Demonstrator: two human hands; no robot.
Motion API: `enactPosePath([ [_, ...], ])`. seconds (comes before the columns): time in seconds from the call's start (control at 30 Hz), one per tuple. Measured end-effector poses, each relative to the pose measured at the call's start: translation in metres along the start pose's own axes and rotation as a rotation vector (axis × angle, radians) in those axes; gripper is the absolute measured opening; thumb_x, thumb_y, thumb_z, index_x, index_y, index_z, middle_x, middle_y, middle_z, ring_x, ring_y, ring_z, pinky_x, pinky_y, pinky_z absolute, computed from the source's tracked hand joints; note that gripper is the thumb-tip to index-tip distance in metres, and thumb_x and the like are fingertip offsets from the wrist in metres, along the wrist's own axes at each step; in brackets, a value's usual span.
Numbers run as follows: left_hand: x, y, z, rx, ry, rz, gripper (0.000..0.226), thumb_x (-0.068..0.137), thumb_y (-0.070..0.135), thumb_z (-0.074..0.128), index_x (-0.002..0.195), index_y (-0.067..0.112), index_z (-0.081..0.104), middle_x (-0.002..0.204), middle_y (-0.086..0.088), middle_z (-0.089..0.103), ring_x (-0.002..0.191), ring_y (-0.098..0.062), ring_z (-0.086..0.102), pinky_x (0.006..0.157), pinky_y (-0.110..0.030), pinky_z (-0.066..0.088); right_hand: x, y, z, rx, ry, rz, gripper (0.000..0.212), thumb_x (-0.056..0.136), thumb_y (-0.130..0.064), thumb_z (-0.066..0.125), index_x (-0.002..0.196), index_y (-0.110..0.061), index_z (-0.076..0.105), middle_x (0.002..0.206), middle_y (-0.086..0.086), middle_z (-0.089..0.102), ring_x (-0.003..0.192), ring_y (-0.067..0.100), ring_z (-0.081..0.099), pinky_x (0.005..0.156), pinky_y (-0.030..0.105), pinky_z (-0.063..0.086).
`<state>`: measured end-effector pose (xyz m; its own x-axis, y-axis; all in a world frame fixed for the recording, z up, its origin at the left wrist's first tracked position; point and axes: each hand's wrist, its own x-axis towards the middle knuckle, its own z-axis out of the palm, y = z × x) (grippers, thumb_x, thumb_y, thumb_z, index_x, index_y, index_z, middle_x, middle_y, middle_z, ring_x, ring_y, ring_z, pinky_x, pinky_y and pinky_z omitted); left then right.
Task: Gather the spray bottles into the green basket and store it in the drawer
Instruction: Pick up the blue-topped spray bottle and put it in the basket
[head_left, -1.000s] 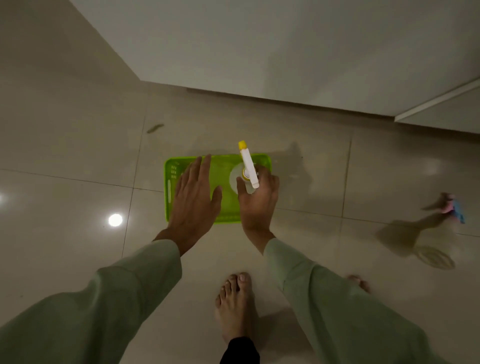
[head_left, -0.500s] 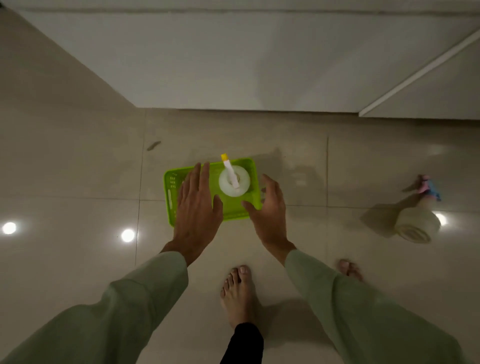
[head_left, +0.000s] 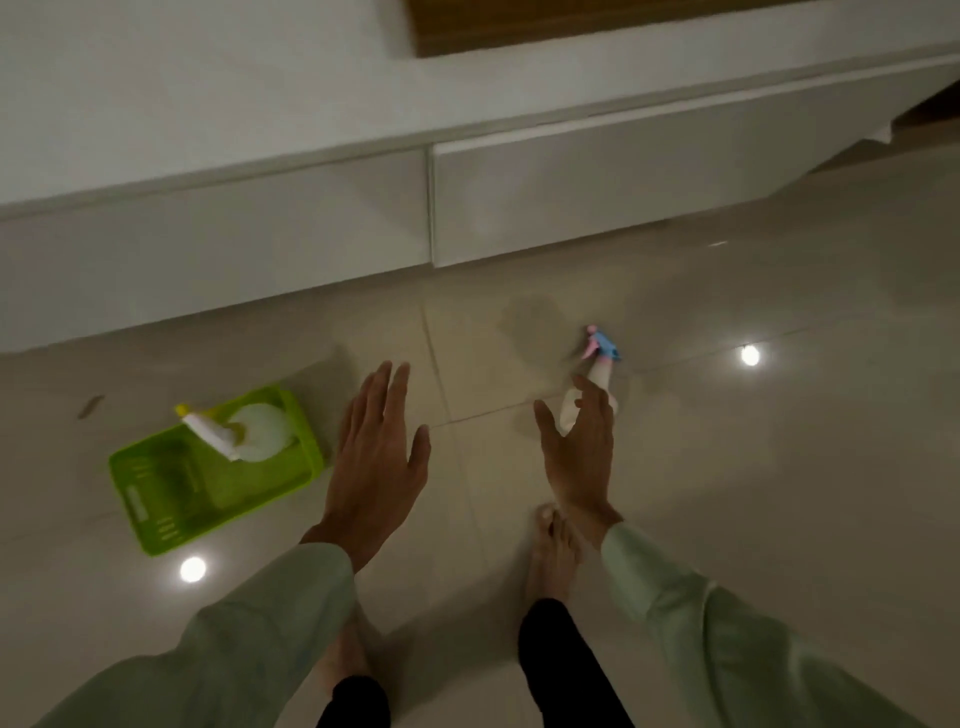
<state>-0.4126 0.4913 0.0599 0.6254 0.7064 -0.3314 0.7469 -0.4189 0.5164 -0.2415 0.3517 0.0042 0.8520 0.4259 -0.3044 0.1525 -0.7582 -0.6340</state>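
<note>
A green basket (head_left: 156, 499) sits on the tiled floor at the left. Inside it stands a white spray bottle (head_left: 260, 431) with a white-and-yellow nozzle. A second spray bottle (head_left: 602, 374), pale with a pink-and-blue trigger head, stands on the floor at centre right. My right hand (head_left: 579, 452) is open and hovers just in front of that bottle, hiding its lower part, holding nothing. Spread flat and empty, my left hand (head_left: 379, 457) hangs to the right of the basket. Two closed white drawer fronts (head_left: 571, 192) run along the cabinet base behind.
My two bare feet (head_left: 553, 551) stand on the glossy beige tiles below the hands. Ceiling lights reflect as bright spots on the floor (head_left: 750, 355). A small dark mark (head_left: 91, 406) lies left of the basket. A wooden surface shows at the top.
My right hand has let go of the white bottle, which now stands in the basket. The view and both hands have swung right, toward the pink-and-blue bottle.
</note>
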Motion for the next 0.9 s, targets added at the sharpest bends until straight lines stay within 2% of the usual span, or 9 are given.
enactPosePath([
  [0.07,0.016,0.027,0.027,0.014,-0.039,0.031,0.065,0.098,0.027,0.048,0.155,0.016,0.017,0.163,-0.008,0.019,0.151,-0.026,0.018,0.122,-0.046,0.021,0.030,0.028,-0.014,-0.034,0.003,0.078,0.066,0.092,-0.043,0.066,0.146,-0.014,0.041,0.141,0.007,0.051,0.127,0.026,0.048,0.098,0.033,0.041],
  [0.27,0.072,0.090,0.118,0.002,-0.165,0.037,0.067,0.100,0.030,0.044,0.156,0.018,0.010,0.165,-0.007,0.012,0.152,-0.024,0.011,0.124,-0.043,0.016,0.103,0.101,-0.013,-0.097,-0.127,0.337,0.085,0.087,-0.053,0.068,0.150,-0.011,0.030,0.147,0.013,0.043,0.135,0.032,0.042,0.106,0.046,0.038],
  [0.37,0.097,0.103,0.157,0.005,-0.199,0.032,0.067,0.100,0.031,0.044,0.156,0.018,0.010,0.165,-0.007,0.012,0.152,-0.024,0.012,0.124,-0.042,0.015,0.136,0.127,-0.001,-0.093,-0.204,0.392,0.084,0.087,-0.054,0.066,0.150,-0.011,0.029,0.146,0.014,0.045,0.134,0.034,0.043,0.106,0.047,0.037],
  [0.47,0.118,0.101,0.183,0.022,-0.211,0.044,0.066,0.099,0.030,0.044,0.156,0.017,0.011,0.164,-0.009,0.014,0.151,-0.025,0.014,0.124,-0.043,0.016,0.163,0.145,0.015,-0.077,-0.284,0.452,0.074,0.087,-0.054,0.065,0.143,-0.014,0.037,0.141,0.011,0.052,0.130,0.035,0.048,0.108,0.048,0.040],
  [0.53,0.129,0.095,0.194,0.039,-0.216,0.039,0.067,0.099,0.030,0.044,0.156,0.016,0.011,0.164,-0.009,0.015,0.151,-0.025,0.014,0.124,-0.042,0.016,0.175,0.153,0.027,0.020,-0.319,0.520,0.063,0.086,-0.050,0.067,0.133,-0.015,0.044,0.132,0.010,0.058,0.121,0.034,0.056,0.102,0.047,0.046],
  [0.6,0.134,0.087,0.198,0.058,-0.219,0.030,0.067,0.099,0.031,0.044,0.156,0.015,0.011,0.164,-0.010,0.015,0.151,-0.025,0.015,0.123,-0.042,0.016,0.182,0.155,0.035,0.171,-0.301,0.605,0.051,0.083,-0.038,0.071,0.122,-0.015,0.048,0.120,0.008,0.061,0.106,0.030,0.061,0.085,0.039,0.050],
  [0.7,0.130,0.077,0.193,0.056,-0.212,0.012,0.067,0.099,0.029,0.044,0.155,0.014,0.012,0.164,-0.011,0.016,0.151,-0.025,0.015,0.123,-0.042,0.016,0.181,0.147,0.037,0.276,-0.301,0.641,0.040,0.077,-0.026,0.076,0.108,-0.017,0.053,0.102,0.003,0.063,0.081,0.020,0.062,0.061,0.029,0.043],
  [0.8,0.111,0.065,0.172,0.043,-0.188,-0.021,0.067,0.098,0.027,0.045,0.155,0.015,0.013,0.164,-0.010,0.017,0.151,-0.025,0.016,0.123,-0.043,0.018,0.167,0.124,0.031,0.298,-0.331,0.588,0.035,0.070,-0.017,0.078,0.101,-0.013,0.062,0.090,0.002,0.066,0.077,0.024,0.063,0.058,0.029,0.045],
  [0.9,0.083,0.049,0.135,0.025,-0.156,-0.084,0.067,0.098,0.029,0.044,0.156,0.016,0.011,0.164,-0.008,0.015,0.151,-0.025,0.014,0.123,-0.043,0.017,0.141,0.084,0.021,0.369,-0.341,0.505,0.034,0.066,-0.005,0.079,0.091,-0.016,0.059,0.089,0.002,0.071,0.078,0.022,0.065,0.065,0.031,0.048],
])
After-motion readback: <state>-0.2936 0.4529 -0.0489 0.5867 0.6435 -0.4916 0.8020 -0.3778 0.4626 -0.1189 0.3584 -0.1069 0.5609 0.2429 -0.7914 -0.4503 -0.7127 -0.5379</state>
